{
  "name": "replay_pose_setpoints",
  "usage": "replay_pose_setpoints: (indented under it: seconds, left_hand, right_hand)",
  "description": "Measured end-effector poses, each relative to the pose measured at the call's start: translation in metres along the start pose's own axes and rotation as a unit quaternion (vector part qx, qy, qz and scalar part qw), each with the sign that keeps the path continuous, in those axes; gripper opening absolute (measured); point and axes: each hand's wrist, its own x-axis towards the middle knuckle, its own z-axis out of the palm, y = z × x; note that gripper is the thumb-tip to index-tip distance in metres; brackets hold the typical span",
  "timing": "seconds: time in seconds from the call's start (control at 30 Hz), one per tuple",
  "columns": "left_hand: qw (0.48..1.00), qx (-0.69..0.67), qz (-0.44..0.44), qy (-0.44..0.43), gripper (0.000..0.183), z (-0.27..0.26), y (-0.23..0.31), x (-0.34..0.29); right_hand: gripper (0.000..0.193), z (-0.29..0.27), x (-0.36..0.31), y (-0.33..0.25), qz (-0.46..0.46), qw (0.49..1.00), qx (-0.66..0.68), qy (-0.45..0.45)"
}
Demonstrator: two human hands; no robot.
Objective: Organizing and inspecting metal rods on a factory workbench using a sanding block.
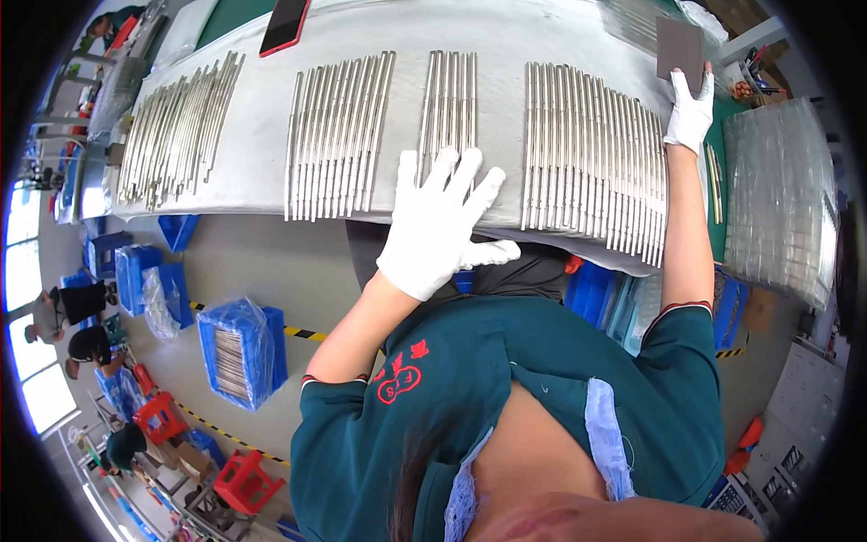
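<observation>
My left hand (438, 226), in a white glove, is spread flat with its fingertips over the near ends of a narrow group of shiny metal rods (452, 99). Whether the fingers press on them I cannot tell. At the far right, my right hand (690, 119) grips a flat brown rectangular sheet (679, 45) by its near edge; its glove leaves some fingertips bare. A wide row of rods (587, 149) lies between my hands. Left of my left hand is another row of rods (336, 135), and a looser, slanting batch of rods (181, 131) lies beyond it.
A white cloth (411, 45) covers the table. At its far side lies a dark, red-edged phone (284, 25). Stacked clear plastic trays (781, 199) stand at the right. Plastic-lined blue crates (239, 352) sit on the floor at the left. Other people (77, 307) are in the background.
</observation>
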Motion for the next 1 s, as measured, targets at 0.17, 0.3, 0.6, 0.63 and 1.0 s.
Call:
replay_pose_setpoints:
  seconds: [0.17,0.3,0.6,0.63,1.0]
  left_hand:
    - [0.999,0.034,-0.023,0.008,0.088,-0.005,-0.011,-0.012]
    - [0.997,0.054,-0.045,0.011,0.087,-0.013,-0.025,-0.020]
    - [0.998,0.037,-0.038,0.027,0.085,-0.007,-0.016,-0.013]
    - [0.999,0.018,-0.022,0.025,0.084,-0.003,-0.011,-0.011]
    - [0.992,0.081,-0.078,0.057,0.083,-0.024,-0.039,-0.027]
  right_hand:
    - [0.065,-0.003,0.000,0.002,-0.008,1.000,-0.025,0.000]
    - [0.067,-0.001,-0.001,-0.001,-0.012,0.999,-0.031,0.008]
    - [0.067,-0.004,0.010,0.018,-0.010,1.000,0.023,0.004]
    - [0.067,-0.004,0.009,0.015,-0.009,1.000,0.003,0.000]
    - [0.067,-0.005,0.005,0.008,-0.008,1.000,-0.022,0.009]
